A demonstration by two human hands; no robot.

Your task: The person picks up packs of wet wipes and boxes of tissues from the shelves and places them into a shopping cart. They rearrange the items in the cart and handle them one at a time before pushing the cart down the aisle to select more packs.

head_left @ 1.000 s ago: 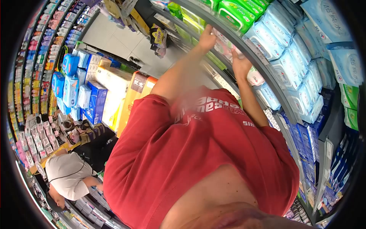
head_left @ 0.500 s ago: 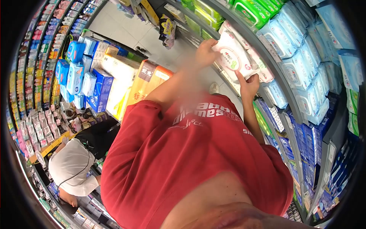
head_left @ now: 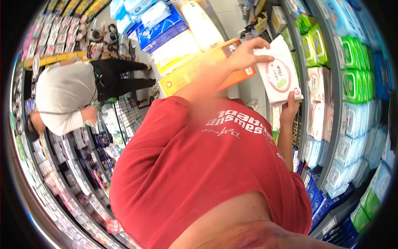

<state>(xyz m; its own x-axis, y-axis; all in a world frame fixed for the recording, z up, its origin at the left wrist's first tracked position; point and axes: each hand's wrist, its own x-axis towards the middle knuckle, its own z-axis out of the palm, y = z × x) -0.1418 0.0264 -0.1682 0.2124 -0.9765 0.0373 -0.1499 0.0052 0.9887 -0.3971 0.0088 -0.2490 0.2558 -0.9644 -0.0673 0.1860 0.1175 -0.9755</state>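
Note:
A white pack of wet wipes [head_left: 278, 79] with a pink ring on its front is held between both hands, in front of the shelf. My left hand [head_left: 251, 56] grips its upper left edge, with fingers and thumb closed there. At the pack's lower right corner is my right hand [head_left: 290, 110], thumb on the front and the other fingers partly hidden behind it. The pack is tilted, its printed face towards me. Similar pink and white packs [head_left: 318, 85] stand on the shelf just right of it.
Shelves on the right carry green packs [head_left: 356, 85] and light blue packs [head_left: 350, 145]. Left of my arm is a display with orange boxes [head_left: 178, 81] and a blue carton [head_left: 159, 31]. A person in a white top [head_left: 66, 93] stands in the aisle at left, near racks of goods.
The wipes pack has come away from the shelf front, held in both hands. The whole view has turned, and the person in the white top now shows more fully.

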